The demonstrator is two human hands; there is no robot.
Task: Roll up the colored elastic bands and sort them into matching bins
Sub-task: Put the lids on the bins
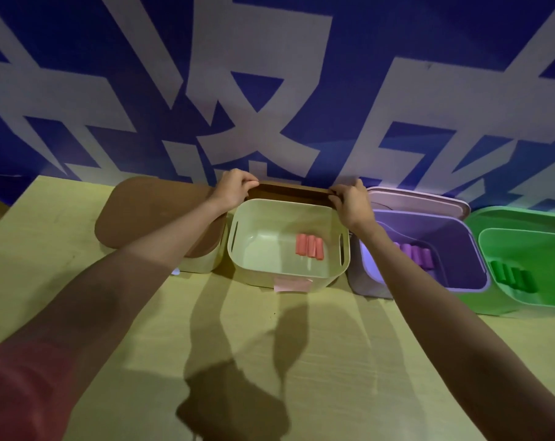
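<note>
1. A brown lid [290, 190] standing behind the cream bin [288, 275] is gripped at its two upper corners: left hand [233, 189] at 11 o'clock, right hand [352, 202] at 1 o'clock.
2. Rolled pink bands [309, 246] are seen inside the cream bin, toward 3 o'clock.
3. Purple rolls [416, 254] are kept in the purple bin [473, 281], green rolls [511, 275] in the green bin [492, 218].
4. Everything's parked on the table [269, 345].

Near half of desk [269, 361] bare: free passage. Far edge blocked by a close row: lidded bin [161, 218], cream bin [288, 275], purple bin [429, 249], green bin [524, 265]. Wall [269, 74] directly behind. Brown lid [288, 190] stands between cream bin and wall.
</note>
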